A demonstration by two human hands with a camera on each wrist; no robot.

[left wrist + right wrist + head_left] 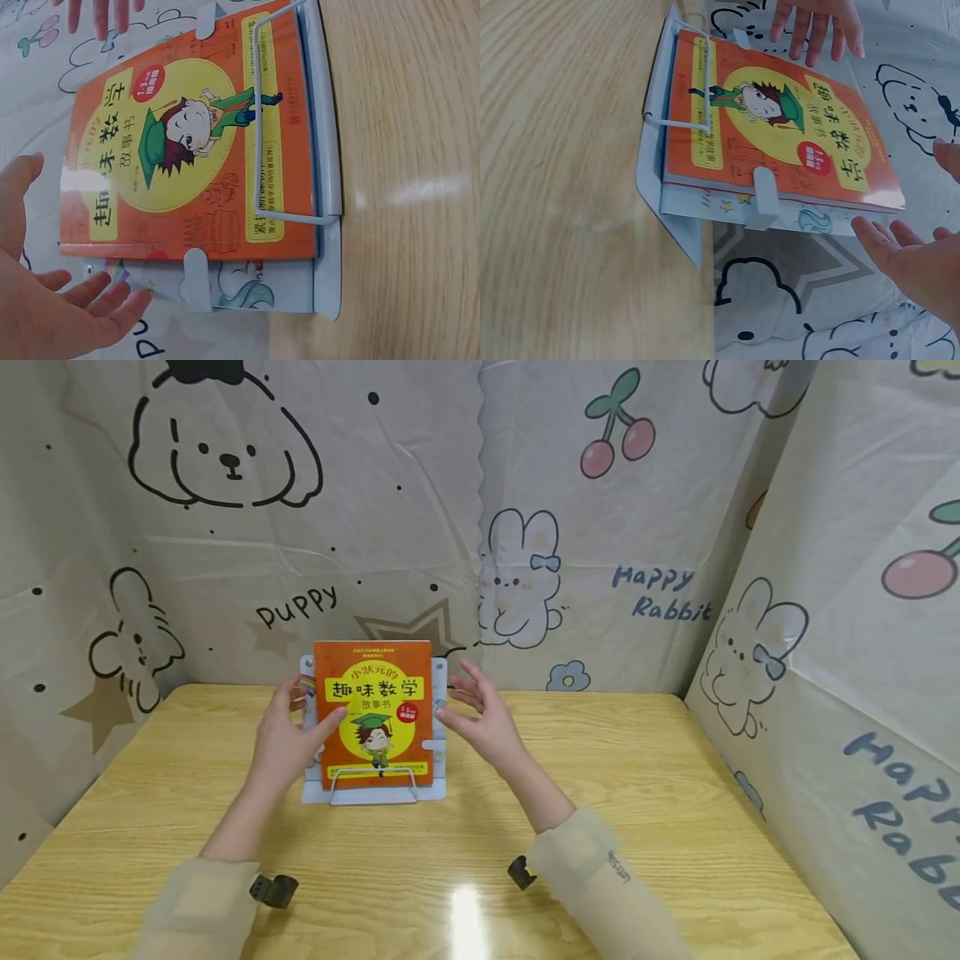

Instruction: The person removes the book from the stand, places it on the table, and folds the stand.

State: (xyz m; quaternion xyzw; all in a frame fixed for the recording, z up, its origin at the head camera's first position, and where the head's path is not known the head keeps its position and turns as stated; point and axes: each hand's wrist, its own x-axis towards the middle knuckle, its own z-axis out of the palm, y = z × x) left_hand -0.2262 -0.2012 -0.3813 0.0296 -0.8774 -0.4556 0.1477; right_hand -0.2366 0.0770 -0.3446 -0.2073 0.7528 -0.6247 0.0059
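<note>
An orange book [408, 727] with a yellow circle and a cartoon child in a green cap leans upright on a white book stand [438, 793]. The stand's wire bar [259, 150] crosses the lower cover, and small white clips [765, 196] stand at its sides. My left hand [288, 735] is beside the book's left edge, fingers spread and apart from it in the left wrist view. On the other side, my right hand [487, 722] is held with thumb and fingers parted, close to the book's upper right edge. Neither hand holds anything.
The stand rests on a light wooden table [600, 777], towards its back edge. Behind and at both sides hangs a pale cloth [420, 485] with cartoon prints. Dark wrist devices [274, 891] sit at both sleeve cuffs.
</note>
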